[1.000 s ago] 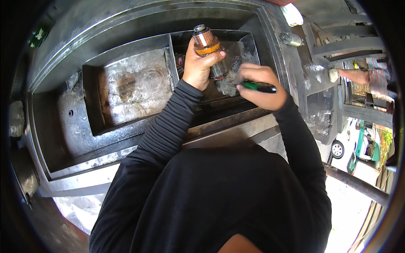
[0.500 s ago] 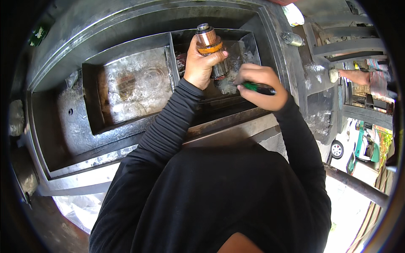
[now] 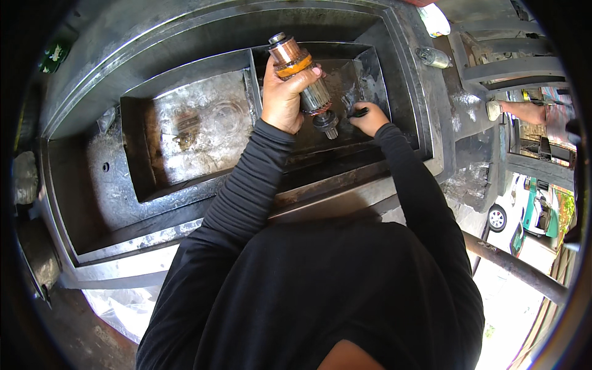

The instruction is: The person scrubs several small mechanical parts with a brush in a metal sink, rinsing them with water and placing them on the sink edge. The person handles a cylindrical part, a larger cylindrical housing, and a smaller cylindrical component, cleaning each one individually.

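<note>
A motor armature [image 3: 315, 95] with a copper commutator at its upper end and an orange band below it is gripped by my left hand [image 3: 283, 102]. It tilts, its toothed shaft end pointing down and to the right over the right-hand section of a metal tray [image 3: 251, 77]. My right hand [image 3: 372, 120] is closed around the dark handle of a brush [image 3: 356, 113]. The brush is low in that same section, to the right of the shaft end and apart from it. Its bristle end is hard to make out against the dark, wet-looking tray bottom.
The tray sits inside a larger metal basin [image 3: 71, 246] with raised walls. A small dark ring [image 3: 105, 166] lies on the basin floor at left. Right of the basin are a metal cylinder [image 3: 433, 58] and a white container [image 3: 434, 21]. Another person's foot [image 3: 494, 110] shows farther right.
My right hand has moved away from the armature, up and left with the brush, lower into the tray. The armature has shifted slightly left and tilted more, and its shaft end now shows.
</note>
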Motion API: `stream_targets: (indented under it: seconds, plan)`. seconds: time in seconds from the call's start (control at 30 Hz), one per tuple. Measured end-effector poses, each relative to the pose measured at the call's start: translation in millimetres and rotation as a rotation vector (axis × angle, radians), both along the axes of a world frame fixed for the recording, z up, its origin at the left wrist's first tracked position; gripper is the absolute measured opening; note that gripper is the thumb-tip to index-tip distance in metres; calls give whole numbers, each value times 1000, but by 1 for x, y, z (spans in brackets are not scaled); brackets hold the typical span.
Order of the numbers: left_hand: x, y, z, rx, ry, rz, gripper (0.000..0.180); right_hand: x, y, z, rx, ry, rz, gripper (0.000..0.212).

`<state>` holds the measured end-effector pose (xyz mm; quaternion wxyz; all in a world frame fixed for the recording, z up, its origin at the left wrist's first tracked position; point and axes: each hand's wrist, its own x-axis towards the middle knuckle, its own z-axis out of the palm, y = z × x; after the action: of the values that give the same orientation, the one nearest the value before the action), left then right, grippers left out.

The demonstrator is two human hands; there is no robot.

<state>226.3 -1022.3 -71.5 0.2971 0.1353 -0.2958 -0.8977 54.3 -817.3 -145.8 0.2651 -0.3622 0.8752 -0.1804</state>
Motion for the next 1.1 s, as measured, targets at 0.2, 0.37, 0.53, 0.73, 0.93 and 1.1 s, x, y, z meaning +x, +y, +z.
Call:
stream_targets:
  seconds: [0.2,0.37,0.53,0.73,0.93,1.1]
  plan:
    - [-6,-3,-7,-44,-113,188,39,-2,-7,-8,-45,17,-15,24]
    - [-6,-5,-1,-38,-174,247,46,47,-26,116,-711,-304,-221,9]
    - [-6,-6,-4,-43,-208,249,50,88,-70,168,-626,-44,384,13]
    - [-5,7,3,-8,-212,219,51,62,-60,154,-563,27,254,15]
    - [-12,9,-4,-184,-226,319,51,83,-61,157,-535,75,447,15]
    - [-11,2,-7,-117,-257,304,52,100,-62,173,-655,52,526,15]
